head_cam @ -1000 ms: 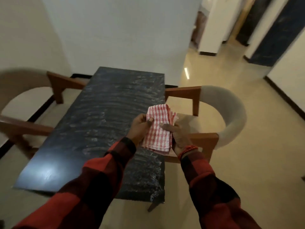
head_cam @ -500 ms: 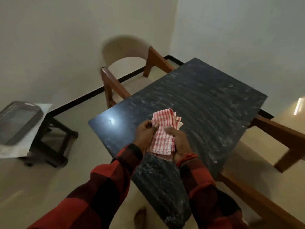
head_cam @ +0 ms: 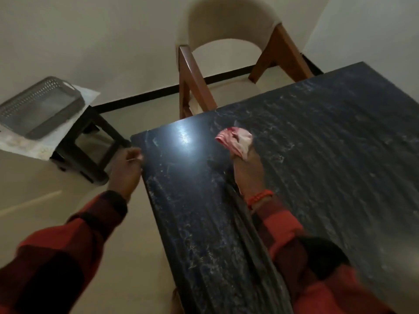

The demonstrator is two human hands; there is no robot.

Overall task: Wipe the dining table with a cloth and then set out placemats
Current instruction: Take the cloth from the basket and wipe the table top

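Black stone with pale streaks forms the top of the dining table, which fills the right and near part of the view; a bright light reflection lies near its far-left corner. The right hand is over the table top, a short way right of that reflection, and grips the red-and-white checked cloth bunched in its fingers. The cloth projects beyond the fingertips toward the far side; motion blur prevents confirming whether it touches the surface. A red beaded bracelet sits on the right wrist, above a red-and-black checked sleeve.

The left hand is at the left edge of the table, just beside the far-left corner, with its fingers loosely curled. A thin pale sliver shows at the fingertips; what it is cannot be determined, nor whether the hand holds it or touches the table edge.

A wooden chair with a curved pale backrest stands at the far end of the table, against the wall. To the far left, a grey perforated plastic basket rests on a pale sheet covering a low black stand. The floor is beige, with a black skirting strip along the wall.
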